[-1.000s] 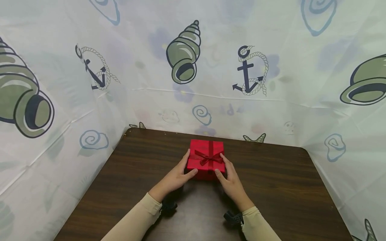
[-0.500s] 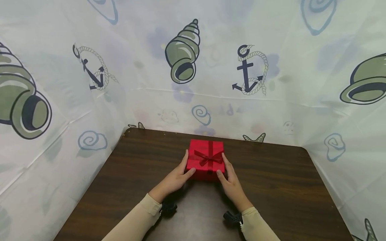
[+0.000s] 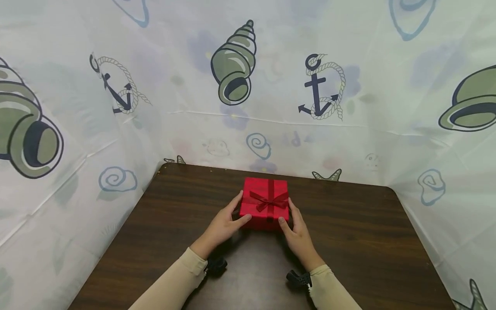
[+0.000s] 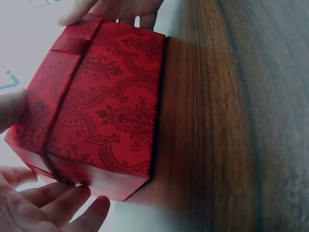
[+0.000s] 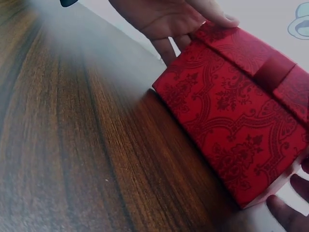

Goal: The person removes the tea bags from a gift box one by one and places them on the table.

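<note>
A red gift box [image 3: 257,211] with a dark red ribbon bow [image 3: 267,202] on its lid sits on the table toward the back. My left hand [image 3: 220,226] holds its left side, thumb at the near edge of the lid. On the opposite side my right hand [image 3: 300,239] holds it, thumb at the near right corner. The left wrist view shows the fingertips of the left hand [image 4: 63,205] against the patterned box's [image 4: 111,106] side. In the right wrist view the box [image 5: 231,111] stands on the wood, and fingertips of the right hand [image 5: 289,208] are close to its end.
The dark wooden table [image 3: 348,241] has rounded far corners. A pale cloth backdrop [image 3: 174,77] printed with shells and anchors encloses it at the back and sides. Black wrist cameras [image 3: 298,279] sit under both cuffs.
The right fingers have slid off the lid's top edge onto the right side of the box. The left thumb has shifted slightly left. The box stays in place.
</note>
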A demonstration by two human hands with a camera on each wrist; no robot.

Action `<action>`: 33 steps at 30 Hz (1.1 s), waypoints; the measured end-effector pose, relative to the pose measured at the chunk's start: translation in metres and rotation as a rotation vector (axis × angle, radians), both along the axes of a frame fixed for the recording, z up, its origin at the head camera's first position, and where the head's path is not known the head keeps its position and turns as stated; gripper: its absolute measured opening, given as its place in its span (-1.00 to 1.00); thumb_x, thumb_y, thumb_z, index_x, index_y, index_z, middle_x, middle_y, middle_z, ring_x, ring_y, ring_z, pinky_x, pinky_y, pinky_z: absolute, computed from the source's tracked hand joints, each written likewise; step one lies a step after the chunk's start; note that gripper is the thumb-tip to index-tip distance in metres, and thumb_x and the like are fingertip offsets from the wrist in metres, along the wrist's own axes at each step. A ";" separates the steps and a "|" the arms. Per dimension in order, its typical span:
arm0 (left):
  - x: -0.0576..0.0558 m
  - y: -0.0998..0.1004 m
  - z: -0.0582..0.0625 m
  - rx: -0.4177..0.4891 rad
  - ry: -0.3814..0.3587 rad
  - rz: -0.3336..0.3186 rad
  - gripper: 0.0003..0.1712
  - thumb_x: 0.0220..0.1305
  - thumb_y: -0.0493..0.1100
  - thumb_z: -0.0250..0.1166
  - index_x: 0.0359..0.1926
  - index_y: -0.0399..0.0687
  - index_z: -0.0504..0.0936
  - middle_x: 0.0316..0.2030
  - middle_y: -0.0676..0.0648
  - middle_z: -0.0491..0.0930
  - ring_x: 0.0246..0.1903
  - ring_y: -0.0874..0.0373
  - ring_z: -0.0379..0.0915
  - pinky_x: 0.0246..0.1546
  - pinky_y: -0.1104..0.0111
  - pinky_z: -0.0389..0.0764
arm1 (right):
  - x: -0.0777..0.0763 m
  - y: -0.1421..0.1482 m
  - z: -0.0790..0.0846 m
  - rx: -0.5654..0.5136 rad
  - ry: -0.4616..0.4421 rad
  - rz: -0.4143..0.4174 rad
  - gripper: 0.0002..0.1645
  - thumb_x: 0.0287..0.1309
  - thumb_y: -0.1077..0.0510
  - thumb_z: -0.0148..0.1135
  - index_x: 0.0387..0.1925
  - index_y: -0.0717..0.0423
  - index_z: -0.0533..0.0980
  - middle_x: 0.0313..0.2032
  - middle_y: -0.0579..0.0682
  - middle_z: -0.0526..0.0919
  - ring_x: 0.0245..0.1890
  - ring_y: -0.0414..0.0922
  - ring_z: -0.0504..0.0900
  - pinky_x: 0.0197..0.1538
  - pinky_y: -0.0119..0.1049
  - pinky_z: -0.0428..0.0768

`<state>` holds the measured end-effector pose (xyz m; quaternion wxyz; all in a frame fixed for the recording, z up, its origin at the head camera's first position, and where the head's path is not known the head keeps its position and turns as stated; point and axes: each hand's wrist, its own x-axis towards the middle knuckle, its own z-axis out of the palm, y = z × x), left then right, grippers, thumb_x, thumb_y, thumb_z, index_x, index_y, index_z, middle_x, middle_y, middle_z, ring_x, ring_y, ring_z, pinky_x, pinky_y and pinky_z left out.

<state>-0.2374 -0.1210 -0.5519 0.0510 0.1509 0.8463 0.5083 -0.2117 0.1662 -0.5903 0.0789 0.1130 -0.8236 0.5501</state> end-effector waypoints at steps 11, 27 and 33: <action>-0.001 -0.001 -0.002 -0.003 0.020 -0.015 0.09 0.43 0.30 0.43 0.77 0.42 0.02 0.69 0.03 0.22 0.56 -0.11 0.41 0.57 -0.14 0.40 | 0.000 0.000 0.001 0.000 0.043 -0.011 -0.07 0.61 -0.10 0.25 0.77 -0.24 0.03 0.72 -0.06 0.17 0.74 0.08 0.13 0.68 0.31 0.15; 0.000 0.001 0.002 0.049 0.014 -0.019 0.07 0.44 0.28 0.44 0.75 0.52 0.02 0.68 0.04 0.26 0.54 -0.08 0.44 0.56 -0.13 0.40 | 0.002 0.002 0.000 0.000 0.054 -0.010 -0.05 0.62 -0.08 0.23 0.78 -0.35 -0.04 0.75 -0.10 0.10 0.75 0.08 0.09 0.67 0.35 0.14; 0.001 0.002 0.005 0.072 0.025 -0.024 0.06 0.45 0.25 0.44 0.75 0.54 0.02 0.65 0.02 0.33 0.51 -0.11 0.48 0.53 -0.18 0.43 | 0.002 0.002 0.002 -0.012 0.077 0.007 0.00 0.59 -0.07 0.27 0.78 -0.40 -0.07 0.75 -0.18 0.06 0.76 0.03 0.09 0.66 0.35 0.16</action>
